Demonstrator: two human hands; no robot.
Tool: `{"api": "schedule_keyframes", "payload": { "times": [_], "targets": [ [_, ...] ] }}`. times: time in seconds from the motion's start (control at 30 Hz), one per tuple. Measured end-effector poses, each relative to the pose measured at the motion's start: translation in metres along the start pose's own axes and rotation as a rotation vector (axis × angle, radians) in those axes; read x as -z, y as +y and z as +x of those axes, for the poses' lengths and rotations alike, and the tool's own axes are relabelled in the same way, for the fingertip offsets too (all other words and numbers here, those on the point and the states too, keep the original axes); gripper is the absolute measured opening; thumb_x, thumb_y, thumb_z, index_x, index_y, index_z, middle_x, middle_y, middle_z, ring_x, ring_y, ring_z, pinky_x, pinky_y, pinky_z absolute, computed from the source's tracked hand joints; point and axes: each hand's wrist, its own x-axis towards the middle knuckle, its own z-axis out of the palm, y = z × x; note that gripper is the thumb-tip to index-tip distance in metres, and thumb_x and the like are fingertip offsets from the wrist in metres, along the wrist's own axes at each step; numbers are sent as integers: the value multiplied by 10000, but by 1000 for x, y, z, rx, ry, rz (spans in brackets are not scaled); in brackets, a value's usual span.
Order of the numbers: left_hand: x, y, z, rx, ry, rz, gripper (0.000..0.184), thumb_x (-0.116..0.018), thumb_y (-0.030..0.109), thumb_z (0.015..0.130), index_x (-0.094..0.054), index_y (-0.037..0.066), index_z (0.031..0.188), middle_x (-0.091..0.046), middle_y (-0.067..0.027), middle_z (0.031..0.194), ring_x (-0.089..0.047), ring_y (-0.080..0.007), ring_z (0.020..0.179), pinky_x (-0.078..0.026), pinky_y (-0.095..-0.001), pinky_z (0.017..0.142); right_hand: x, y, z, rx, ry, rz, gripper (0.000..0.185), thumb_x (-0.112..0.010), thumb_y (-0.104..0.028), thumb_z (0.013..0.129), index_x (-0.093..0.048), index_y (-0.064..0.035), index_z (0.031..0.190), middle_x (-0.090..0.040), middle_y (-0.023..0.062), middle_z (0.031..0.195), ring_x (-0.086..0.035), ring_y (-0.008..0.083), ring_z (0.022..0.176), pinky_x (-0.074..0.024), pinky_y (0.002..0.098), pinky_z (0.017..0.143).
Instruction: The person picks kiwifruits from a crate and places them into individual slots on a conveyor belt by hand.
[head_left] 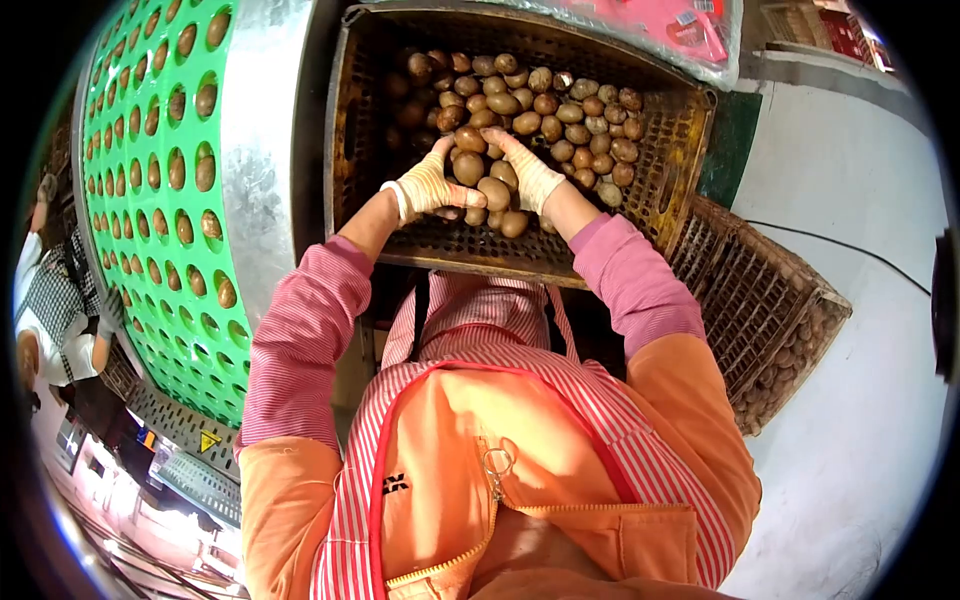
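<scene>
In the head view a dark plastic crate (620, 255) holds many brown, dirt-stained eggs (575, 113). My left hand (432, 186), in a pale fingerless glove, curves round the left side of a cluster of eggs (468, 168), its thumb towards me. My right hand (530, 172), gloved the same way, cups the cluster from the right. The fingertips of both hands almost meet at the far side, beside one egg (470, 139). Parts of the fingers are hidden among the eggs.
Left of the crate, a green holed conveyor (135, 205) carries eggs in rows beside a metal edge (262, 150). Another crate of eggs (775, 330) stands lower right. A plastic-wrapped pink pack (690, 30) lies behind. Another person (65, 310) stands at far left.
</scene>
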Motion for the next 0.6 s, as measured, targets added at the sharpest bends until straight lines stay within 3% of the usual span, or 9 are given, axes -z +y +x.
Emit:
{"api": "schedule_keyframes", "payload": {
  "times": [0.1, 0.13, 0.2, 0.33, 0.37, 0.4, 0.47, 0.53, 0.6],
  "targets": [
    [-3, 0, -13, -130, 14, -14, 1216, -934, 185, 598, -138, 184, 1518, -531, -147, 1309, -598, -267, 1095, -577, -392, 756, -18, -7, -28, 64, -102, 19, 671, -621, -548, 856, -483, -116, 1350, -591, 180, 1240, -624, 321, 1045, -554, 441, 824],
    [-4, -1, -15, -187, 16, -16, 1204, -935, 174, 595, -159, 156, 1515, -528, -148, 1306, -583, -256, 1108, -569, -381, 768, -23, -10, -40, 65, -28, -28, 732, -667, -517, 829, -440, -89, 1378, -565, 195, 1256, -622, 334, 1075, -565, 448, 870],
    [-4, -3, -17, -415, 78, 90, 1192, -934, 176, 597, -171, 124, 1511, -528, -150, 1302, -567, -246, 1117, -559, -379, 780, -42, -16, -56, 41, 47, -29, 697, -638, -537, 844, -465, -100, 1359, -581, 193, 1247, -616, 324, 1075, -543, 466, 889],
    [-4, 28, -65, -337, 25, -41, 1159, -917, 189, 630, -165, 149, 1511, -531, -154, 1274, -581, -262, 1057, -561, -374, 730, -68, -31, -75, 105, -37, -54, 626, -655, -495, 845, -499, -107, 1312, -606, 190, 1198, -642, 339, 1028, -559, 457, 872],
    [0, 38, -79, -276, -20, -100, 1236, -932, 174, 585, -130, 129, 1524, -465, -174, 1365, -534, -312, 1173, -532, -506, 864, -74, -34, -75, 120, -44, -61, 572, -657, -487, 846, -537, -114, 1262, -628, 172, 1159, -663, 325, 977, -575, 441, 838],
    [4, 39, -89, -326, -6, -85, 1201, -919, 202, 610, -136, 144, 1519, -463, -159, 1366, -532, -318, 1180, -528, -533, 859, -84, -38, -76, 148, -76, -91, 534, -659, -485, 845, -563, -121, 1224, -637, 162, 1138, -670, 309, 950, -582, 425, 815],
    [17, 43, -115, -393, 18, -72, 1142, -902, 223, 635, -167, 149, 1506, -464, -149, 1361, -538, -315, 1175, -545, -507, 839, -121, -43, -88, 211, -58, -193, 511, -667, -487, 839, -579, -127, 1191, -642, 147, 1128, -673, 300, 933, -582, 422, 807],
    [28, 41, -146, -500, 88, -58, 989, -845, 203, 712, -223, 183, 1479, -508, -131, 1283, -592, -236, 1059, -560, -437, 788, -158, -46, -92, 197, -161, -247, 512, -678, -505, 826, -589, -131, 1163, -641, 129, 1119, -658, 298, 940, -576, 454, 790],
    [41, 32, -185, -616, 167, -133, 987, -850, 224, 707, -237, 182, 1479, -486, -111, 1328, -565, -232, 1110, -544, -460, 832, -196, -46, -86, 173, -210, -320, 465, -670, -485, 843, -596, -138, 1144, -634, 129, 1129, -645, 289, 954, -567, 458, 791]
  ]
}}
